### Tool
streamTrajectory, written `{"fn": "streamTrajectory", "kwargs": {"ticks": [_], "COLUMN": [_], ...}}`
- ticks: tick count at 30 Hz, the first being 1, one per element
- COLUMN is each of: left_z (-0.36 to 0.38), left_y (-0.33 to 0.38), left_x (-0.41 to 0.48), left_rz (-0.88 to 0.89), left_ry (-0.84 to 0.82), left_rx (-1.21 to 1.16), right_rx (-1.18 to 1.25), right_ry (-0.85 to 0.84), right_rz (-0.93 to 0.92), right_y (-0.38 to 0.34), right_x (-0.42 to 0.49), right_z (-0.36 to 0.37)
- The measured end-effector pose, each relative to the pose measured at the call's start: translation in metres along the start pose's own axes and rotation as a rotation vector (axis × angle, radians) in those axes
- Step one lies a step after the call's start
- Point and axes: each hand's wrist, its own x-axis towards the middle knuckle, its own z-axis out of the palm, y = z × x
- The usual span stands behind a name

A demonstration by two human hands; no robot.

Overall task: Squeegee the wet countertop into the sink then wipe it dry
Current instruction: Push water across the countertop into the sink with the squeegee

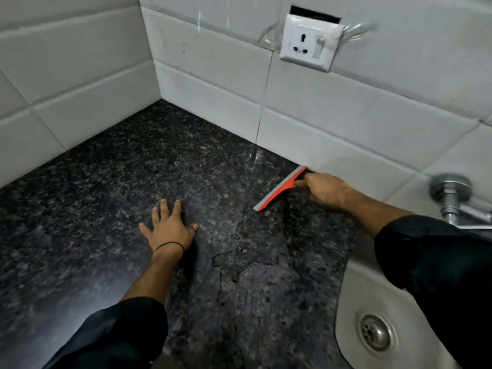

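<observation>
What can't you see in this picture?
Head view only:
- Squeegee handle: covered by the right hand.
- Tap spout: cut off by the right edge.
- Sink: mostly behind the right sleeve.
- Cloth for drying: none in view.

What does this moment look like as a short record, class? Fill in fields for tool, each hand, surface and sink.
tool: squeegee, blade on the countertop, far end by the tiled wall
right hand: gripping the squeegee handle
left hand: flat on the countertop, fingers spread, holding nothing
surface: dark speckled countertop, wet patches near the sink
sink: white, lower right, drain visible
</observation>
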Motion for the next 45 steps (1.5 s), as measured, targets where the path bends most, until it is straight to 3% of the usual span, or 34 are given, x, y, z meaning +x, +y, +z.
{"fn": "streamTrajectory", "kwargs": {"ticks": [3,10,14,17,21,26,29,36,41,45], "left_z": [0.012,0.028,0.033,0.036,0.036,0.041,0.041,0.038,0.037,0.048], "left_y": [0.002,0.005,-0.015,-0.042,-0.085,-0.118,-0.118,-0.119,-0.092,-0.039], "left_x": [-0.020,-0.064,-0.097,-0.122,-0.153,-0.167,-0.166,-0.166,-0.170,-0.176], "left_rz": [-0.041,0.049,0.046,0.001,-0.087,-0.139,-0.148,-0.150,-0.162,-0.005], "left_ry": [0.061,0.083,0.072,0.051,0.075,0.005,-0.008,-0.021,0.086,0.097], "left_rx": [-0.062,-0.134,-0.179,-0.173,-0.148,-0.129,-0.149,-0.145,-0.221,-0.200], "right_rx": [-0.016,-0.103,-0.106,-0.038,-0.005,-0.140,-0.220,-0.270,-0.312,-0.306], "right_ry": [-0.017,-0.037,0.082,0.160,0.124,0.119,0.108,0.127,0.079,0.046], "right_rz": [0.033,0.136,0.110,-0.066,-0.393,-0.748,-0.830,-0.763,-0.575,-0.386], "right_y": [0.030,0.072,0.054,0.012,-0.067,-0.165,-0.203,-0.180,-0.082,-0.003], "right_x": [-0.034,-0.085,-0.094,-0.093,-0.084,-0.096,-0.095,-0.109,-0.130,-0.155], "right_z": [0.013,0.010,-0.004,-0.011,-0.004,0.010,0.020,0.028,0.038,0.061]}}
